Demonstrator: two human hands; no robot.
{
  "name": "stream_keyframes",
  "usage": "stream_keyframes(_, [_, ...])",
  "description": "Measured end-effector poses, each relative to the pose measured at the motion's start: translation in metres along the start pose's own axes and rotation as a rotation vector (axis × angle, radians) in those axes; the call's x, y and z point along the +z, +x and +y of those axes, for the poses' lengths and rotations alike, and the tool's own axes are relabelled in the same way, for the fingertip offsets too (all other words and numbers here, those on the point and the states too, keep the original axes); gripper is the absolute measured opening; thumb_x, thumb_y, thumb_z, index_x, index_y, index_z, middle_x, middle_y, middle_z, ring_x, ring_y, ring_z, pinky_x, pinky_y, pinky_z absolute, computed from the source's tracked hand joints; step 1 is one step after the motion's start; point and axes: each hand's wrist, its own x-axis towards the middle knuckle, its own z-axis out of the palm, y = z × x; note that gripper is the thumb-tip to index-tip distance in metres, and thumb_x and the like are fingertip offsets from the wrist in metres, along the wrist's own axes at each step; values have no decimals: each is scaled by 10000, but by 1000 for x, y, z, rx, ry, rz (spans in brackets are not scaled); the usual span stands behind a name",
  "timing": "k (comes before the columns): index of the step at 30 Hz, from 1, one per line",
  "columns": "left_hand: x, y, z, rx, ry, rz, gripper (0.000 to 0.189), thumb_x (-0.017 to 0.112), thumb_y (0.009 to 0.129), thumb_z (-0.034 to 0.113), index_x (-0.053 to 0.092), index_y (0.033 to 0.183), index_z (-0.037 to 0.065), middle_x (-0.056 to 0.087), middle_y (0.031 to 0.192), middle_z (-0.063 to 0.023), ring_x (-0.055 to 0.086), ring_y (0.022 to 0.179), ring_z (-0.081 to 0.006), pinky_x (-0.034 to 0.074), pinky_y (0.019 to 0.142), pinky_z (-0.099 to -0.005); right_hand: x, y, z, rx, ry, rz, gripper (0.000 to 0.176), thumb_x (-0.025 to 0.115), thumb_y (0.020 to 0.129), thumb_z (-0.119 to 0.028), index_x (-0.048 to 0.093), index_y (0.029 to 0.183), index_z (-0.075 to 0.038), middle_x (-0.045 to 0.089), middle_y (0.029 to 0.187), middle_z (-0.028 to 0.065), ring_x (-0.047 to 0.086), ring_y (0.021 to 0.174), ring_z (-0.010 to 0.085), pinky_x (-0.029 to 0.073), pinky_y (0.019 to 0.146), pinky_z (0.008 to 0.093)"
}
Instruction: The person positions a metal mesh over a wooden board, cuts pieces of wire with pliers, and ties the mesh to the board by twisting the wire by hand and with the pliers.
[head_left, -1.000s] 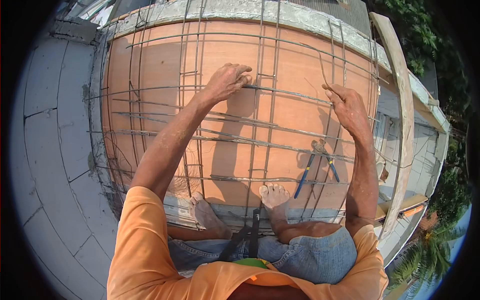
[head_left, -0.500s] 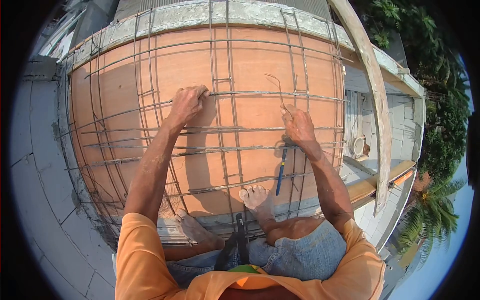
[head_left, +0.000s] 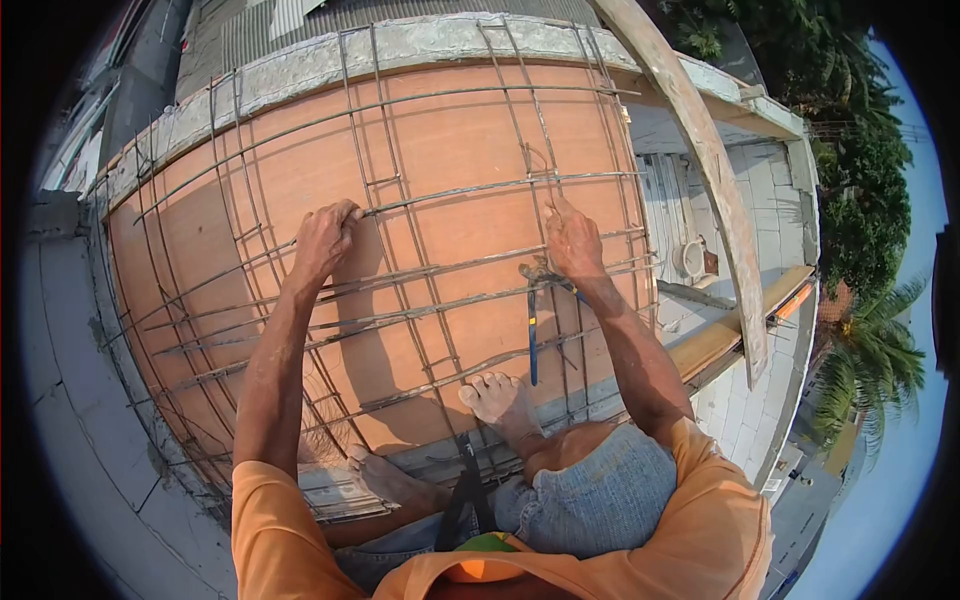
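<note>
My left hand [head_left: 328,240] is closed on a long horizontal rebar [head_left: 440,196] of the steel grid, left of the middle. Thin tie wire [head_left: 540,158] loops near the crossing where that rebar meets a pair of crossing bars. Just below this crossing, my right hand [head_left: 573,238] pinches the wire, its fingers partly hidden from view. Pincers with blue handles [head_left: 533,335] hang at the right hand's lower edge, their head by the bars; how they are held is unclear. Beneath the grid lies an orange-brown plywood panel [head_left: 290,190].
My bare feet [head_left: 505,405] are at the panel's near edge. A concrete beam [head_left: 420,40] borders the far side. On the right, a wooden plank [head_left: 700,150] slants across, with a lower walled space and a white bucket [head_left: 691,260] beyond. A block wall [head_left: 70,330] stands left.
The view has shifted, so the grid appears further left. My right hand has brought the wire to the bar crossing, and the wire now loops there. My left hand stays on its rebar.
</note>
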Motion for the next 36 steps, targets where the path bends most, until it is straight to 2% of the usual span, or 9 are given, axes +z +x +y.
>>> stream_keyframes(10, [-21,5,0,-172,-54,-262,271,517,989,275,659,1016,45,667,847,-180,650,824,-367,487,718,-475,-9,-3,22,150,-56,-148,319,530,949,-286,610,971,22,656,886,305,640,872,483,496,759,530])
stream_keyframes(13, [-36,-4,-33,-6,-48,-172,315,526,988,309,652,1079,35,683,942,-162,647,916,-335,504,789,-443,8,-14,11,169,38,-218,429,565,955,-376,621,1010,45,668,887,286,662,847,433,506,754,492])
stream_keyframes(15, [-63,-12,-49,157,186,-56,353,526,988,349,641,1131,47,673,1110,-118,600,1094,-289,490,890,-418,10,-20,18,166,66,-231,482,581,954,-417,627,1039,55,675,891,272,672,835,402,510,748,472])
stream_keyframes(16, [-79,-19,-57,50,331,-170,398,491,996,415,609,1202,95,555,1352,-92,489,1263,-268,432,1009,-438,16,-22,28,147,15,-218,500,588,952,-432,628,1073,52,686,889,255,680,831,379,512,739,460])
stream_keyframes(19, [-84,-48,-109,103,587,25,460,421,1009,477,565,1274,130,426,1484,-63,428,1327,-258,373,1085,-471,19,-31,15,153,48,-186,452,592,961,-413,637,1029,31,675,834,202,655,783,300,499,706,415])
stream_keyframes(20, [-89,-52,-116,84,629,-126,511,355,1015,517,504,1355,167,325,1551,-35,381,1363,-259,287,1160,-454,20,-35,8,176,148,-159,399,589,971,-380,644,950,14,655,782,165,622,738,245,484,682,381])
stream_keyframes(23, [-75,-61,-123,90,577,7,498,334,1021,512,502,1370,198,334,1550,-17,371,1373,-241,250,1179,-440,33,-27,23,66,-19,-155,401,554,983,-360,610,963,36,652,733,239,669,726,385,505,660,461])
stream_keyframes(26, [-64,-64,-130,144,520,148,459,338,1026,492,517,1359,232,332,1553,3,373,1371,-221,232,1187,-433,36,-27,22,-26,-193,-140,351,522,999,-314,562,906,22,629,698,242,645,679,418,493,600,476])
stream_keyframes(36, [-71,-66,-128,108,574,106,406,396,1003,489,593,1261,245,381,1515,41,417,1309,-160,254,1170,-397,53,-24,34,-21,-365,-188,311,479,1014,-319,539,961,-18,626,670,248,639,657,435,495,572,504])
